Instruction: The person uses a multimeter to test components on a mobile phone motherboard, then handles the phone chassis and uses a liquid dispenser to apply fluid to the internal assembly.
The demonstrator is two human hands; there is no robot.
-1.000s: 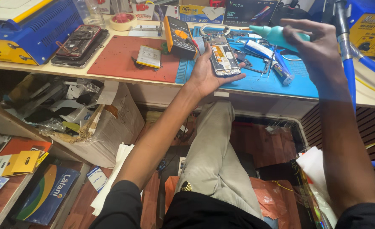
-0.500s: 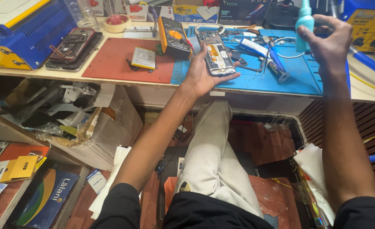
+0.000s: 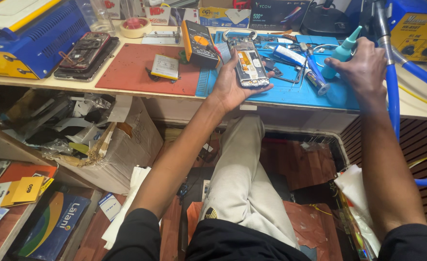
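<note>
Your right hand (image 3: 365, 65) had lowered its gripped bottle (image 3: 340, 54) beside the opened phone (image 3: 249, 65) cupped in your left hand (image 3: 233, 82); squeezing hard could have flooded that exposed board.

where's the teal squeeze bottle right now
In the head view, the teal squeeze bottle is in the right hand, above the blue mat, right of the opened phone held by the left hand.

I see both forearms stretched forward; left hand (image 3: 233, 79) cupped palm-up, right hand (image 3: 365, 65) curled in a closed grip.
</note>
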